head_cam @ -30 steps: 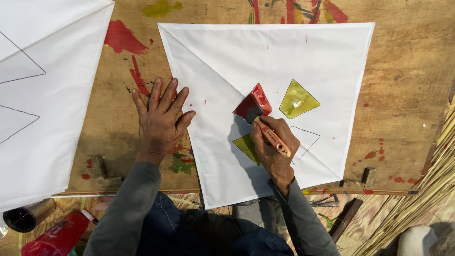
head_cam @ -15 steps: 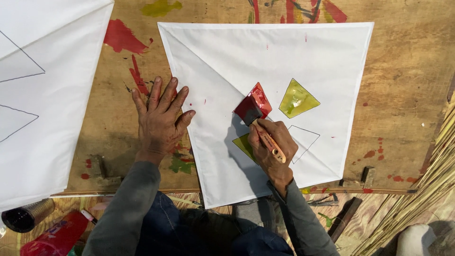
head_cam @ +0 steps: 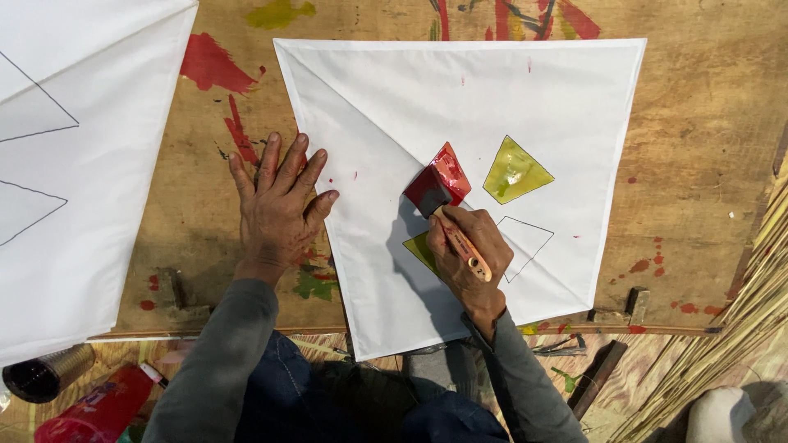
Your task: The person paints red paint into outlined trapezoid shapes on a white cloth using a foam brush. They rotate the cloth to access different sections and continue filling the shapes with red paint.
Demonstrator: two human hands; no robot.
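Right hand (head_cam: 468,254), fingers wrapped round wooden-handled red-loaded paintbrush (head_cam: 443,209), on white cloth sheet (head_cam: 460,107); left hand (head_cam: 279,205) flat, 5 fingers spread, on its edge.

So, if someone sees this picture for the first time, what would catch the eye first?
Probably the big white sheet spread across the paint-stained wooden board, with a wet red shape and a yellow-green triangle near its middle. Next, the right hand gripping a foam brush whose head rests at the red shape. The left hand lies flat, fingers spread, at the sheet's left edge.
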